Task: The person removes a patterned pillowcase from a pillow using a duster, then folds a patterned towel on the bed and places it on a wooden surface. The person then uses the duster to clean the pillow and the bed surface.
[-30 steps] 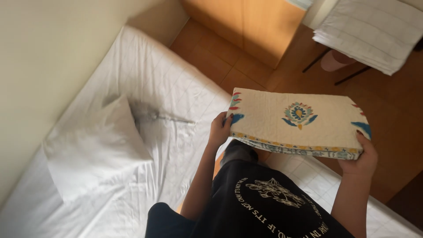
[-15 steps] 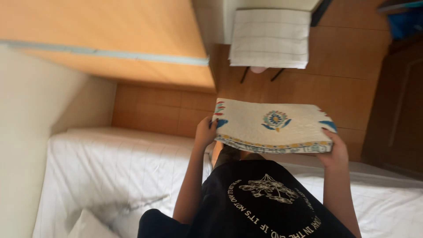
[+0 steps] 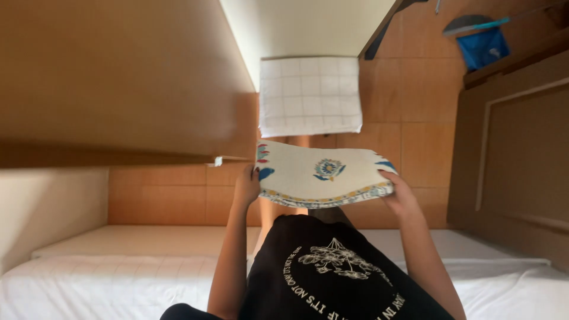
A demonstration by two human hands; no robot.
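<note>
- Far left, the wooden cabinet (image 3: 112,77) fills the view, with the white bed (image 3: 106,284) low down beneath it.
- Left hand (image 3: 246,186) grips the near-left edge of the folded cloth (image 3: 323,175), fingers curled under, thumb on top.
- That cream cloth, flower motif in its centre, is already folded flat into a neat rectangle and held level in front of the chest, above the tiled floor (image 3: 415,106). It is not set down anywhere yet.
- Behind it, a white quilted cushion (image 3: 310,96) lies on a chair.
- Right hand (image 3: 400,192) clamps the right edge, closed around the layers.
- Far right, a blue dustpan (image 3: 483,44) lies by the brown door (image 3: 515,154).
</note>
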